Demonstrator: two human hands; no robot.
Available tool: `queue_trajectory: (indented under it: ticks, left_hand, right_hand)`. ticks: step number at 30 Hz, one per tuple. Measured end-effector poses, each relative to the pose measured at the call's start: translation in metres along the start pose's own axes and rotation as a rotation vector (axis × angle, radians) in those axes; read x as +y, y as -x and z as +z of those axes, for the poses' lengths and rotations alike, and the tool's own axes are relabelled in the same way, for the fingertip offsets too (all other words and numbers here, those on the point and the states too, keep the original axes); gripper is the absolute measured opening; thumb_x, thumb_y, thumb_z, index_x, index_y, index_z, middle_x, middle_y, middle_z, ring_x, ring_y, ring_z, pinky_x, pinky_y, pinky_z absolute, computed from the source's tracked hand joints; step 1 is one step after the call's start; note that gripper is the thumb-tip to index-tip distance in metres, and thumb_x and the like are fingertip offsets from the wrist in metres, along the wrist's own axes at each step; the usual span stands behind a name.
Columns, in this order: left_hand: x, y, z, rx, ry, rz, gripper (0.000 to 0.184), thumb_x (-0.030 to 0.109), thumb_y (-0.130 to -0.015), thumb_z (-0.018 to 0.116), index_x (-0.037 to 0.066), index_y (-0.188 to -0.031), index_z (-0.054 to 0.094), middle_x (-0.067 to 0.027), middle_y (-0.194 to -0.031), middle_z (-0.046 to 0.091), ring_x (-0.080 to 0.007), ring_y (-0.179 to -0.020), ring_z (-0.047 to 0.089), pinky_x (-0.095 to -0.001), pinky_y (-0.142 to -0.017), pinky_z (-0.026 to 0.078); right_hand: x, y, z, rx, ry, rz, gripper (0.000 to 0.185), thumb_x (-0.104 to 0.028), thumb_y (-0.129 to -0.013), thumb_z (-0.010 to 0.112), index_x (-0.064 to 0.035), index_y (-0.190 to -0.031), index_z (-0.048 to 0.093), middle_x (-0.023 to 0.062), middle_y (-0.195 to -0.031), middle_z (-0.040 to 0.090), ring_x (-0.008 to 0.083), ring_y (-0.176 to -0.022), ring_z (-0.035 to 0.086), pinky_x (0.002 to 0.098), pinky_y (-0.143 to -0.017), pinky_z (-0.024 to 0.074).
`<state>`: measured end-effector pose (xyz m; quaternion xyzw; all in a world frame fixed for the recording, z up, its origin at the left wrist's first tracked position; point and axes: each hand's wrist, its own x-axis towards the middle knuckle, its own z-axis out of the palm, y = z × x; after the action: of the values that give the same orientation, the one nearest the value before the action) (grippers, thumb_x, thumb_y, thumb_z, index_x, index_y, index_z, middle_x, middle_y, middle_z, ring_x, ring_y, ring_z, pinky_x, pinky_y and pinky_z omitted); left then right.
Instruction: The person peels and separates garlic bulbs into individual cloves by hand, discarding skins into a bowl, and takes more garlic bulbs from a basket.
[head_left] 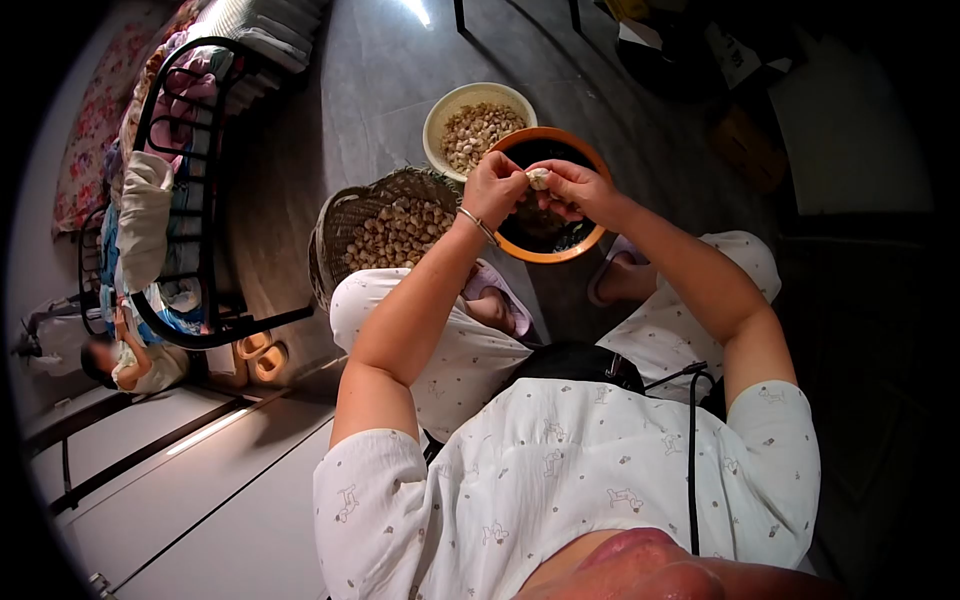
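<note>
A pale garlic bulb (538,179) is held up in the air above the orange-rimmed basin (548,259), between the two hands. The fingers of the left hand (495,188) are pinched at its left side, and those of the right hand (588,192) grasp it from the right, with the lower ones curled beneath. A bracelet (480,226) circles the left wrist.

The basin stands on the grey floor (375,100), in front of the person's feet; its inside is dark, with some pale bits in it that are too dim to make out. Just beside it, beyond and to the left, a cream bowl (431,125) holds a heap of small garlic pieces (480,135). Nearer and farther left, a woven basket (322,235) contains many whole bulbs (400,230), its near side close to the person's left knee.

Toward the left edge of the floor is a bed with a black metal frame (212,180), cloths piled on and over it. A pair of tan slippers (269,361) lies near its end, and another person (152,368) is beyond them, at the far left. The far right side is too dark to read.
</note>
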<state>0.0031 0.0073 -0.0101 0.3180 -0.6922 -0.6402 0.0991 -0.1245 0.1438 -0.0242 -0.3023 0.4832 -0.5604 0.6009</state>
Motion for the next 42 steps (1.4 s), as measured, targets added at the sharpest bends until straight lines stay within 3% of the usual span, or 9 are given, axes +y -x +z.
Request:
queue_trajectory:
  ticks: [7, 17, 19, 25, 32, 42]
  left_hand:
    - [0.001, -0.001, -0.002, 0.052, -0.003, -0.013, 0.011, 0.011, -0.077, 0.058, 0.003, -0.082, 0.053, -0.0032, -0.064, 0.058, -0.01, -0.051, 0.054, -0.0226, -0.044, 0.043]
    - [-0.003, -0.005, -0.004, 0.066, -0.016, -0.007, 0.011, 0.011, -0.077, 0.058, 0.002, -0.082, 0.053, -0.0034, -0.064, 0.058, -0.0099, -0.052, 0.055, -0.0226, -0.043, 0.043]
    - [-0.001, -0.003, -0.003, 0.041, 0.045, -0.053, 0.01, 0.01, -0.077, 0.058, 0.003, -0.082, 0.052, -0.0036, -0.064, 0.058, -0.0101, -0.051, 0.054, -0.0227, -0.043, 0.043]
    - [0.0, 0.001, -0.001, -0.049, 0.053, -0.041, 0.009, 0.009, -0.078, 0.057, 0.004, -0.082, 0.051, -0.0038, -0.064, 0.057, -0.0105, -0.052, 0.054, -0.0224, -0.044, 0.042]
    - [-0.002, 0.001, 0.0, -0.086, 0.103, -0.029, 0.011, 0.01, -0.077, 0.058, 0.004, -0.082, 0.051, -0.0035, -0.064, 0.056, -0.0108, -0.053, 0.054, -0.0226, -0.044, 0.042]
    - [-0.016, -0.01, -0.004, 0.027, -0.059, -0.112, 0.014, 0.013, -0.076, 0.061, 0.004, -0.08, 0.052, -0.0037, -0.064, 0.058, -0.0115, -0.052, 0.056, -0.024, -0.041, 0.044]
  right_hand:
    - [-0.001, 0.0, -0.003, -0.061, -0.069, -0.005, 0.038, -0.027, -0.096, 0.046, -0.0083, -0.129, 0.045, 0.0006, -0.086, 0.055, 0.0018, -0.061, 0.044, 0.0147, -0.047, 0.0341]
    - [-0.006, 0.001, -0.007, -0.124, -0.325, 0.13, 0.039, -0.026, -0.096, 0.045, -0.0083, -0.131, 0.043, 0.002, -0.088, 0.054, 0.0037, -0.061, 0.046, 0.0156, -0.05, 0.0352]
    - [-0.009, 0.004, -0.003, -0.118, -0.393, 0.123, 0.033, -0.025, -0.096, 0.047, -0.0073, -0.125, 0.046, -0.0001, -0.085, 0.053, 0.0016, -0.061, 0.046, 0.0133, -0.045, 0.0327]
    - [0.003, -0.003, -0.006, -0.015, -0.183, 0.02, 0.029, -0.026, -0.091, 0.059, -0.0071, -0.109, 0.048, -0.0012, -0.078, 0.053, 0.0019, -0.054, 0.044, 0.015, -0.04, 0.0308]
    - [0.003, -0.005, -0.01, 0.074, -0.108, 0.026, 0.021, -0.025, -0.092, 0.056, -0.0078, -0.103, 0.049, -0.0013, -0.077, 0.053, 0.0006, -0.054, 0.043, 0.0142, -0.043, 0.0315]
    - [0.003, -0.003, -0.009, 0.024, -0.135, 0.051, 0.027, -0.031, -0.095, 0.05, -0.009, -0.11, 0.053, -0.0022, -0.085, 0.058, 0.0001, -0.056, 0.042, 0.0141, -0.042, 0.0294]
